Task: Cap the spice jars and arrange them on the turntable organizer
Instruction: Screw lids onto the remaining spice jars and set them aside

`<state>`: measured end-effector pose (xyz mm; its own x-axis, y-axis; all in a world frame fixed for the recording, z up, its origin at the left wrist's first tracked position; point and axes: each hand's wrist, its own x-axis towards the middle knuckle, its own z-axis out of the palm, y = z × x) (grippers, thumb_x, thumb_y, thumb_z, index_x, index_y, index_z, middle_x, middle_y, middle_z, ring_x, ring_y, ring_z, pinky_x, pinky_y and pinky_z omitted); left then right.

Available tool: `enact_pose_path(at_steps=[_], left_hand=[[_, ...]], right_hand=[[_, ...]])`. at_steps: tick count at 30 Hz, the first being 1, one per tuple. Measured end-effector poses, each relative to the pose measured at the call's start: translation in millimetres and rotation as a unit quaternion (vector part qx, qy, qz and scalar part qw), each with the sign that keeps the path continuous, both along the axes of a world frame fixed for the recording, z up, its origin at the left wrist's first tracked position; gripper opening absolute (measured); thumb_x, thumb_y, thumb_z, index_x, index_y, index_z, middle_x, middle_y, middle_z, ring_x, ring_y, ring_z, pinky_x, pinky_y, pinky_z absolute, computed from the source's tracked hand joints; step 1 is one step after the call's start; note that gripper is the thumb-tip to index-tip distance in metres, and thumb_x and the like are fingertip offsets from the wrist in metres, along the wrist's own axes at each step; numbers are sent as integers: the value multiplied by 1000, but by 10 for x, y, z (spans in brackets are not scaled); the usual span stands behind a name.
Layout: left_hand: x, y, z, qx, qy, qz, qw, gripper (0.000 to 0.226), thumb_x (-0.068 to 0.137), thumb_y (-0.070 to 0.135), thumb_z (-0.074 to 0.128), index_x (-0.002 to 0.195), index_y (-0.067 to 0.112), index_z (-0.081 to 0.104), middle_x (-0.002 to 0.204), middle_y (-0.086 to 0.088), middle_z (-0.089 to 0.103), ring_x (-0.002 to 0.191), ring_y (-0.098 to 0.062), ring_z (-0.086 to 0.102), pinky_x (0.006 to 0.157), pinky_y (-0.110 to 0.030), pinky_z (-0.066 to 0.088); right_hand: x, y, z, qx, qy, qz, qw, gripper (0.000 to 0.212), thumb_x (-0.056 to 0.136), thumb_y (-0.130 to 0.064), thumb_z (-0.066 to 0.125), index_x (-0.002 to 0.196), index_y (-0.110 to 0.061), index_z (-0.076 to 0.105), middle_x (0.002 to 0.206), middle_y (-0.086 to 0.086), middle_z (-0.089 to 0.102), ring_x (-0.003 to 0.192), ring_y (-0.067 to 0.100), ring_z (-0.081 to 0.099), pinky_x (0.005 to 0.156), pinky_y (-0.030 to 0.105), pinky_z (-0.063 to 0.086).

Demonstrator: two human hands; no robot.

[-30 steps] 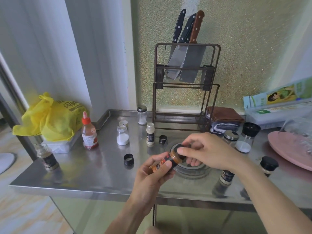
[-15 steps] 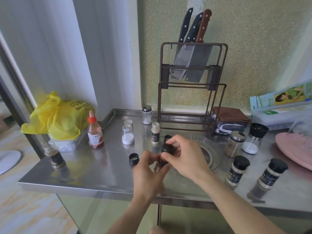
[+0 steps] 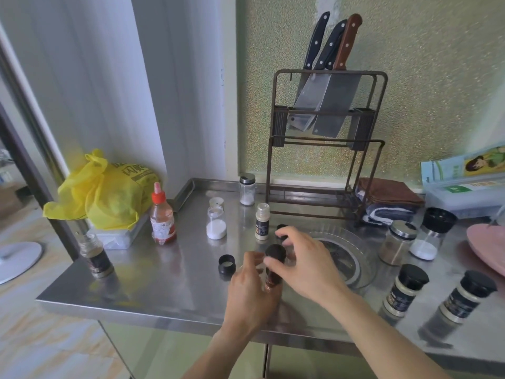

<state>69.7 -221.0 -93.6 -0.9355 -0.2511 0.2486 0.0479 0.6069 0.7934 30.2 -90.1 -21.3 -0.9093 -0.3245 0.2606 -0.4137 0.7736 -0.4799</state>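
My left hand (image 3: 250,294) grips a small dark spice jar (image 3: 273,279) upright just above the steel table. My right hand (image 3: 303,262) pinches the black cap (image 3: 275,252) sitting on that jar. The clear round turntable (image 3: 364,269) lies right of my hands with nothing on it. A loose black cap (image 3: 226,264) lies to the left, and another (image 3: 281,230) is half hidden behind my right fingers. Uncapped stand a pale labelled jar (image 3: 262,225), a white-powder jar (image 3: 216,226) and a dark jar (image 3: 96,257). Two black-capped jars (image 3: 405,291) stand at the right.
A knife rack (image 3: 325,149) stands at the back wall. A yellow bag (image 3: 106,190) and a red-capped bottle (image 3: 161,214) sit at the left. At the right are a steel-lidded jar (image 3: 399,242), a black-lidded jar (image 3: 430,233), folded cloths (image 3: 388,199) and a pink plate (image 3: 486,244).
The jar went from tilted to upright and moved left, off the turntable area and lower to the table. The black cap now sits on it under my right fingers.
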Motion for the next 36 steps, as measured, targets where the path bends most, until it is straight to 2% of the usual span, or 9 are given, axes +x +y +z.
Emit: enact_pose_path(at_steps=[3,5,9,13,21,24,28,33,36], left_hand=[[-60,-197,108,-37,12,3,999,51,83,10,64,132,18,52,128,0,66,117,-19,64,98,-33,50],[-250,-349,231,-37,38,42,998,43,88,7,66,129,16,57,125,-1,68,113,-20,66,99,-37,52],[-838,-564,395,-43,-4,46,998,47,91,25,72,134,12,56,134,-2,66,121,-22,63,102,-36,49],[-1299,-581,338,-96,-68,-2,993,62,87,30,76,141,13,50,141,-4,62,130,-23,57,105,-34,45],[-1682,-410,199,-93,-76,-12,993,43,76,25,79,114,15,59,108,-6,75,102,-30,68,86,-44,56],[-1623,-362,260,-76,-41,3,996,39,76,24,80,110,16,63,104,-3,76,97,-28,69,83,-41,56],[-1392,-348,478,-34,25,13,999,42,75,32,81,111,19,65,101,3,76,97,-20,69,86,-40,57],[-888,-236,960,8,109,-14,994,41,79,31,82,116,40,66,105,12,72,91,-3,67,81,-19,50],[-572,-96,1188,17,133,-60,989,40,79,37,81,111,53,63,108,13,71,91,0,69,84,-21,57]], right_hand=[[-235,95,151,-55,-7,-41,998,36,98,-44,60,127,-23,62,115,-8,70,90,7,67,80,23,50],[-514,117,196,-36,8,-79,996,28,98,-36,62,122,-21,66,114,-7,73,97,11,69,85,28,54],[-1049,-36,119,86,-26,-102,991,42,92,-40,69,128,-20,65,124,-2,72,115,23,67,94,37,55],[-1400,-240,-112,215,-65,-106,969,39,88,-39,73,120,-16,66,111,5,73,105,28,67,83,36,56],[-1605,-374,-369,270,-41,-109,956,26,89,-20,72,114,-13,66,114,11,71,112,32,63,92,40,50],[-1559,-313,-274,189,-15,-114,975,33,88,-20,75,118,-12,63,113,9,72,110,30,65,88,38,54],[-1376,-107,75,-58,-14,-112,992,49,86,-23,77,132,-22,59,130,-4,66,121,20,62,101,34,49],[-821,163,715,-393,-82,-51,914,28,79,-14,83,100,-31,74,101,-9,74,90,13,74,84,30,55],[-493,321,1019,-456,-66,-6,888,26,77,-11,86,97,-18,71,97,-3,78,83,9,77,77,22,58]])
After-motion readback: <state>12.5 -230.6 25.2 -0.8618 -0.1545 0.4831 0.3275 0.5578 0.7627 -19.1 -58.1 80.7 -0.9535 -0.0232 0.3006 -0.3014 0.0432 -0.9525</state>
